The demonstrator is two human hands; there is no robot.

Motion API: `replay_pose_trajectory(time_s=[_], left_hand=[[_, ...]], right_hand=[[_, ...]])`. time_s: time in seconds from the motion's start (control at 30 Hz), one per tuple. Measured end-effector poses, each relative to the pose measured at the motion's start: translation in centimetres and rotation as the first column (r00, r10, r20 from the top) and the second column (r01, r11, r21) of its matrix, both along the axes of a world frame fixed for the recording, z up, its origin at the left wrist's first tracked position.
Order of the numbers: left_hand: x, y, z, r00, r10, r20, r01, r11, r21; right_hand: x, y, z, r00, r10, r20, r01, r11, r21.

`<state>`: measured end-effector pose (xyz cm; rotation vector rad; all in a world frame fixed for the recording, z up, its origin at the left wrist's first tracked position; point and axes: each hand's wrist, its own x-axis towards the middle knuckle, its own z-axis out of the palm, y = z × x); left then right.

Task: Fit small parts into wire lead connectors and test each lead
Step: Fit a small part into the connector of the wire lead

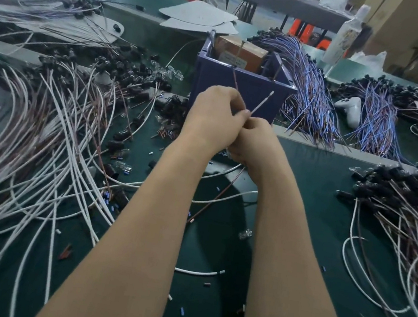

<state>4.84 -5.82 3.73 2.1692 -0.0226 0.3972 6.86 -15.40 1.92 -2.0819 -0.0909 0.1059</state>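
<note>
A dark green work table (305, 201) fills the view. On its left lies a broad heap of white and brown wire leads with black connectors (40, 145), and a similar heap (412, 218) lies at the right. Far right of centre is a bundle of blue and purple leads (308, 92), beside a blue plastic bin (240, 89). Near the bin, both hands meet above the table. The left hand (214, 115) pinches a thin white wire lead (262, 102) between curled fingers and thumb, its stripped tip pointing up and right. The right hand (254, 143), touching the left, is curled and seems to grip the same lead lower down, though its fingertips are hidden. Small clear glass bulbs (167, 71) lie left of the bin.
</note>
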Motion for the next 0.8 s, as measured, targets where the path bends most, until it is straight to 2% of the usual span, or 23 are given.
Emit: replay_pose_trajectory(time_s=[0.13,0.2,0.23,0.27,0.33,0.37,0.43,0.5,0.57,0.63,0.7,0.73,0.8], left_hand=[[0.1,0.5,-0.4,0.995,-0.076,-0.059,0.070,0.991,-0.111],[0.2,0.4,-0.6,0.998,-0.047,-0.043,0.040,0.989,-0.144],[0.4,0.3,-0.7,0.999,-0.006,-0.038,-0.002,0.978,-0.207],[0.4,0.3,-0.8,0.999,0.031,-0.043,-0.043,0.947,-0.318],[0.6,0.3,-0.7,0.995,0.067,-0.068,-0.094,0.806,-0.584],[0.7,0.4,-0.7,0.994,0.066,-0.087,-0.107,0.728,-0.677],[0.7,0.6,-0.8,0.992,0.046,-0.120,-0.121,0.655,-0.746],[0.8,0.8,-1.1,0.990,0.015,-0.139,-0.115,0.651,-0.750],[1.0,0.9,-1.3,0.990,-0.007,-0.137,-0.094,0.691,-0.717],[1.0,0.8,-1.5,0.992,-0.020,-0.127,-0.067,0.762,-0.644],[0.9,0.5,-1.5,0.995,-0.033,-0.096,-0.025,0.833,-0.553],[0.8,0.4,-1.4,0.996,-0.032,-0.079,-0.010,0.876,-0.482],[0.7,0.1,-1.3,0.999,-0.024,-0.043,0.010,0.950,-0.311]], right_hand=[[-0.2,-0.1,0.0,0.999,0.043,0.030,-0.042,0.999,-0.013],[-0.4,0.0,0.2,0.997,0.083,0.010,-0.083,0.996,0.021],[-0.5,0.0,0.3,0.994,0.110,-0.019,-0.109,0.991,0.078],[-0.6,-0.1,0.4,0.989,0.137,-0.057,-0.127,0.979,0.160],[-0.8,-0.3,0.6,0.970,0.198,-0.139,-0.149,0.941,0.302],[-0.9,-0.4,0.7,0.958,0.232,-0.166,-0.169,0.930,0.325],[-1.1,-0.5,0.8,0.934,0.298,-0.196,-0.237,0.930,0.282],[-1.2,-0.8,0.9,0.920,0.331,-0.211,-0.303,0.941,0.154],[-1.1,-1.4,1.1,0.940,0.285,-0.189,-0.278,0.959,0.061],[-0.7,-2.0,1.1,0.985,0.153,-0.081,-0.142,0.982,0.128],[-0.3,-2.2,1.1,0.999,-0.020,0.047,0.005,0.952,0.307],[-0.1,-2.2,1.2,0.991,-0.077,0.106,0.035,0.934,0.355],[0.0,-1.9,1.1,0.976,-0.107,0.190,0.038,0.941,0.336]])
